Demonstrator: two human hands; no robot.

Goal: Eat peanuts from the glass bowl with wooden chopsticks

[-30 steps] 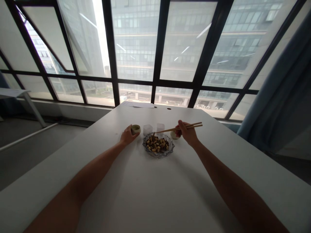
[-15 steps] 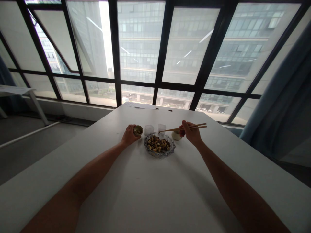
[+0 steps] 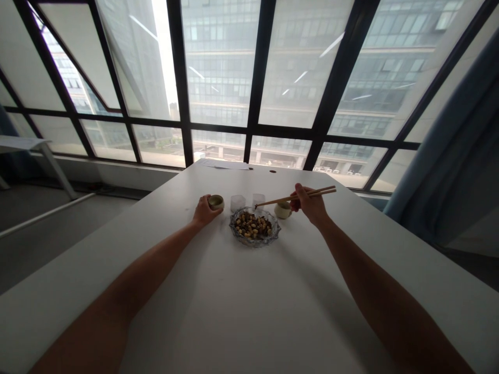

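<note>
My left hand (image 3: 203,211) is closed around a small olive-green cup (image 3: 215,203), left of the bowl; what lies inside the cup hardly shows. In my right hand (image 3: 309,203) is a pair of wooden chopsticks (image 3: 283,199), pointing left. At their tips, above the bowl's far rim, is a small dark piece (image 3: 256,206), too small to name. The clear scalloped glass bowl (image 3: 255,242) stands between my hands, with a mix of pale and dark nut-like pieces (image 3: 253,225) in it. Beside my right hand, partly behind its fingers, stands a pale cup (image 3: 281,210).
Behind the bowl stand two small clear cups, the left one (image 3: 237,202) and the right one (image 3: 258,199). Paper sheets (image 3: 222,164) lie at the white table's (image 3: 241,301) far end, before tall windows. A blue curtain (image 3: 440,156) hangs on the right.
The olive-green cup in my left hand has gone from tipped toward me to more upright, a little farther left. The chopsticks stay above the bowl's far rim. The view has shifted slightly.
</note>
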